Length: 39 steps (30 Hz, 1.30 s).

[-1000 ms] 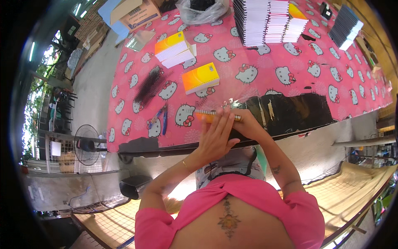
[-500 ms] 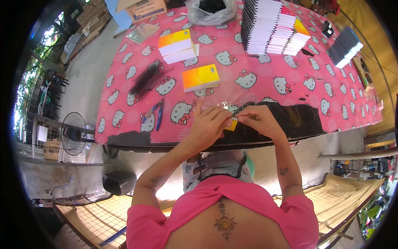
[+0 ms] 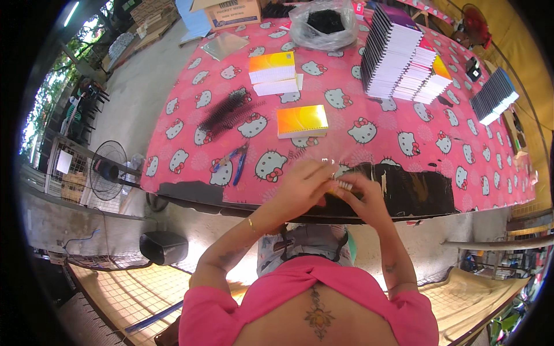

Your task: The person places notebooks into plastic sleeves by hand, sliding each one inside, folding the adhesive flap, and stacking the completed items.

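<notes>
Both left hand [image 3: 307, 182] and right hand [image 3: 366, 199] grip a notepad [image 3: 345, 185] between closed fingers; coil-bound notebooks [image 3: 398, 62] stand stacked, apparently done; yellow pads [image 3: 302, 119] appear unbound, outstanding.

Printed lettering [image 3: 234, 11] stands on the cardboard box [image 3: 235, 17].

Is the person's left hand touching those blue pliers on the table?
Apart: the head view shows pink tablecloth between the left hand and the blue pliers.

Booklet [image 3: 345, 185] mostly hidden behind fingers [image 3: 313, 172]; cardboard box [image 3: 234, 14] cut off by top edge.
</notes>
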Each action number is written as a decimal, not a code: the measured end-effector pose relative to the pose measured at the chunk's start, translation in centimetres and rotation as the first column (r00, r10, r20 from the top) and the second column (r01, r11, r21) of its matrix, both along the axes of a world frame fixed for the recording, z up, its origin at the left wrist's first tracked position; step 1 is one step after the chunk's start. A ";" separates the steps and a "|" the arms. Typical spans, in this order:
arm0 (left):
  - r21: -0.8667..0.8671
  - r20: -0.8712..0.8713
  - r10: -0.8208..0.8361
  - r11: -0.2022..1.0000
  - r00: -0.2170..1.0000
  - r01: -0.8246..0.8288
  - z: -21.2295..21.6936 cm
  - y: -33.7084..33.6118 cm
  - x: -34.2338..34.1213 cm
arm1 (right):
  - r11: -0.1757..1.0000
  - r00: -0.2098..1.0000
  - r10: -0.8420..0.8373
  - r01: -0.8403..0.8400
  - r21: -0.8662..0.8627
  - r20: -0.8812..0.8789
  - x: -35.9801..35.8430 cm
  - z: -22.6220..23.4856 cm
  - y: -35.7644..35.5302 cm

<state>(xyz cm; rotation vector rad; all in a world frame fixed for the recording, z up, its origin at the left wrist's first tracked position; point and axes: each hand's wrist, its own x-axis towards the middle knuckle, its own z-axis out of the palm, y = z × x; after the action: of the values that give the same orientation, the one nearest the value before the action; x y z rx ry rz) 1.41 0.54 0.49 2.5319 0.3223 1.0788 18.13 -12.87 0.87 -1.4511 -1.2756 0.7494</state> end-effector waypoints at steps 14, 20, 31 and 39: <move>0.198 -0.429 0.695 0.696 0.578 -0.690 -3.4 8.1 -11.6 | 0.964 0.716 -0.266 0.186 0.191 0.646 0.8 -5.8 -4.2; -0.994 0.043 -0.049 -0.104 0.998 0.037 -2.0 2.7 -2.8 | 0.960 0.721 -0.278 0.201 0.193 0.635 0.7 -6.2 -4.1; -0.938 -0.111 -0.411 -0.257 0.905 -0.232 -2.1 4.3 1.8 | 0.953 0.729 -0.304 0.233 0.195 0.614 0.7 -6.3 -3.9; -0.956 -0.213 -0.393 -0.106 0.895 -0.274 -2.5 3.9 2.4 | 0.958 0.734 -0.287 0.215 0.190 0.615 0.9 -6.2 -3.7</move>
<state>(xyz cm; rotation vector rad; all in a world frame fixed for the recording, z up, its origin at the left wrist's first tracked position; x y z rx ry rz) 3.85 4.40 -2.01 1.1257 0.7685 -0.1178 19.02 -16.59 -5.31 -1.8233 -1.5405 -0.0299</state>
